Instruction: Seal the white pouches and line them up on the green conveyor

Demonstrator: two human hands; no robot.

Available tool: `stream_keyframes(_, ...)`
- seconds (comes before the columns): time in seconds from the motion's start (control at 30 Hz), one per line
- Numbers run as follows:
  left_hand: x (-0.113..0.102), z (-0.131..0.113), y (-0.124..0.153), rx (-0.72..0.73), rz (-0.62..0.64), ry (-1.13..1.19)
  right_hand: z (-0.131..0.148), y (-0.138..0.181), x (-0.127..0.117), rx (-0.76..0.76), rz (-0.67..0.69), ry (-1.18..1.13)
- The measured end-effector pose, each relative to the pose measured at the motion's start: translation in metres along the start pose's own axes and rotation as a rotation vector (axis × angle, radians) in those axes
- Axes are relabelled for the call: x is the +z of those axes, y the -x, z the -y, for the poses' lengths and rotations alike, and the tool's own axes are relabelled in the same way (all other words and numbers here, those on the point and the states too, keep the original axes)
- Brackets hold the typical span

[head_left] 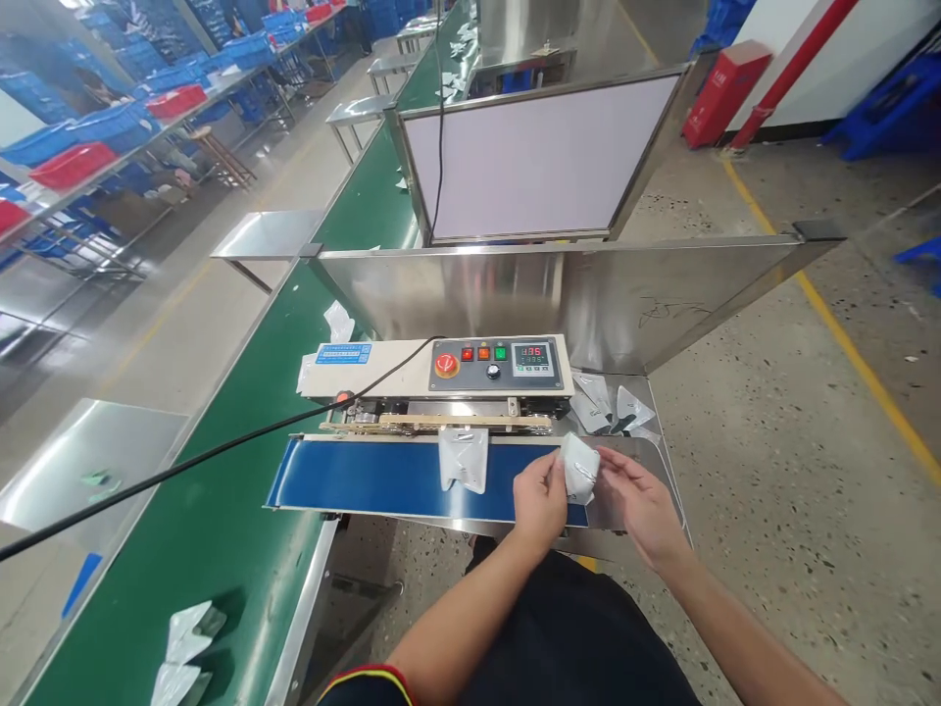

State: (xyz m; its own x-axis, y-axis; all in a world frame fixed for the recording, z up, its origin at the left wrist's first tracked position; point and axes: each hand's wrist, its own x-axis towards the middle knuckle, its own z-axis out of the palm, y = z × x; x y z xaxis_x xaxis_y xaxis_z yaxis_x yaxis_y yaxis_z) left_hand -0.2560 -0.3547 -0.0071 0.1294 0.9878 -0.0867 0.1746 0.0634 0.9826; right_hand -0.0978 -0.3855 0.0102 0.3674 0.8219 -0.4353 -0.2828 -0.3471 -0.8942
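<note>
White pouch [580,469] over right end of blue belt [397,480]. Left hand [542,497] pinching one edge, right hand [647,505] by other, can't tell if gripping. Hands either side probably keep floppy pouch steady.

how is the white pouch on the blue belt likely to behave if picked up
The white pouch on the blue belt is probably pliable, as its surface looks creased. It is likely light: a similar pouch is pinched by the left hand. It may resist lifting, since its top edge meets the band sealer and could be caught there.
</note>
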Motion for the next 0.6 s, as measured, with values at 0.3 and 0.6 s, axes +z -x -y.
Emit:
stream_keyframes(0.3,0.01,-0.004,-0.003,-0.09,0.068,0.055,-0.005,0.011,-0.016,-0.156,0.048,0.432)
stream_keyframes(0.6,0.012,0.005,-0.012,-0.189,0.08,0.032,0.0,-0.005,-0.03,-0.114,-0.038,0.603)
